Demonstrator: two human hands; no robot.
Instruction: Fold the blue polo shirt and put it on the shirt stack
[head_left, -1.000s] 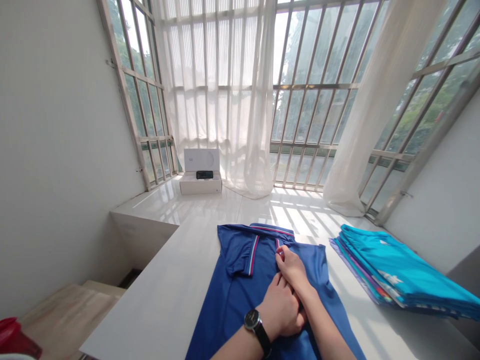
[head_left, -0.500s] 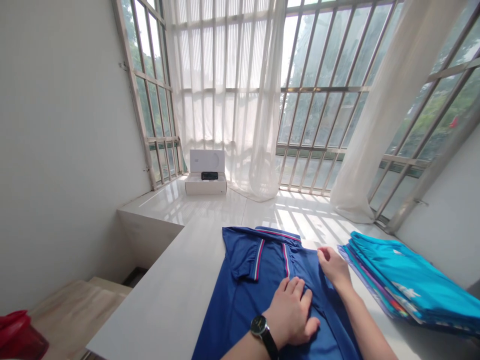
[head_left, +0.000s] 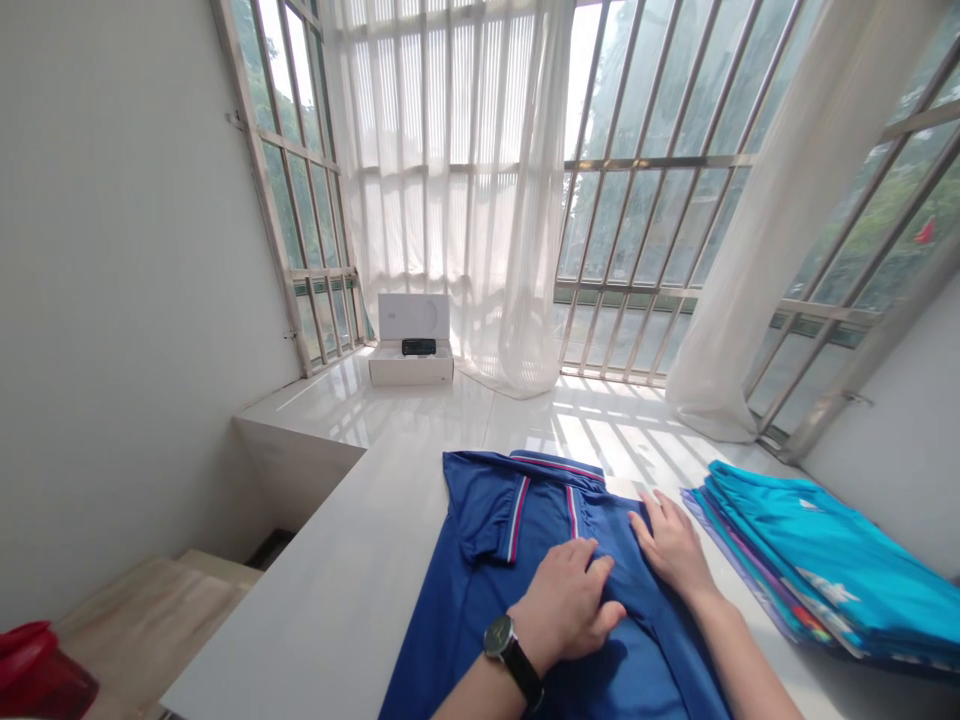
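A dark blue shirt with red and white striped trim lies on the white table, its collar toward the window and both sleeve cuffs turned inward. My left hand, with a black-strapped watch at the wrist, rests on the middle of the shirt, fingers apart and holding nothing. Near the shirt's right shoulder, my right hand touches the fabric with its fingers spread. Part of the shirt beneath both hands is hidden.
Folded clothes in bright blue and other colours form a stack at the right. An open white box holding a dark object stands by the curtain. Beyond the table's left edge is a red object.
My right hand has gone from pinched fingers at the shirt's shoulder edge to spread fingers on the fabric. My left hand has shifted slightly up and to the left.
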